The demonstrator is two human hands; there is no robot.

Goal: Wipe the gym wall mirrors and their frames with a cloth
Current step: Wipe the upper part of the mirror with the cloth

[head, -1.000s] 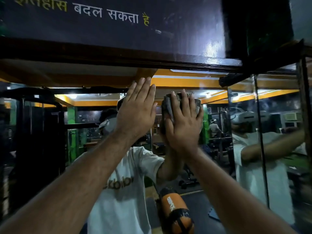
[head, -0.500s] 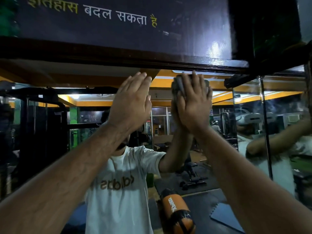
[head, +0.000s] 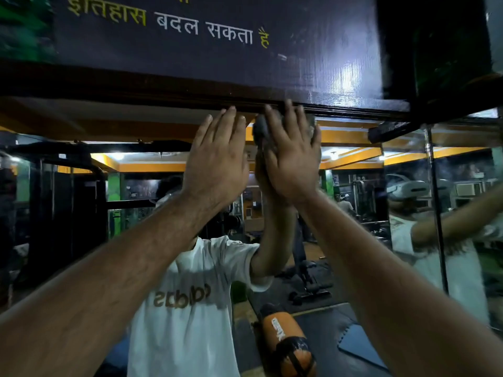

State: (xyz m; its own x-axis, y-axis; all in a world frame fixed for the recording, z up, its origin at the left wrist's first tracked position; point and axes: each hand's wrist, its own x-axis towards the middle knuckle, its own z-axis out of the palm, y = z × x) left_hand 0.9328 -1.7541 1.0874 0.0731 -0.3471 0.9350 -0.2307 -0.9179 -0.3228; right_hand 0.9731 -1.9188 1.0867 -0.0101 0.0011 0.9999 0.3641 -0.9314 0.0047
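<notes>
Right hand [head: 292, 159] presses a grey cloth [head: 260, 130] flat against the wall mirror [head: 81, 213] with straight fingers, not clenched; cloth sits at the top of the glass, just under the dark frame [head: 163, 93], fingertips reaching the frame edge. Left hand [head: 217, 164] lies open and flat on the mirror just beside it, holding nothing. Black sign [head: 217, 36] with Hindi lettering hangs above the frame. Orange punching bag [head: 285, 341] shows in the reflection, lower centre
</notes>
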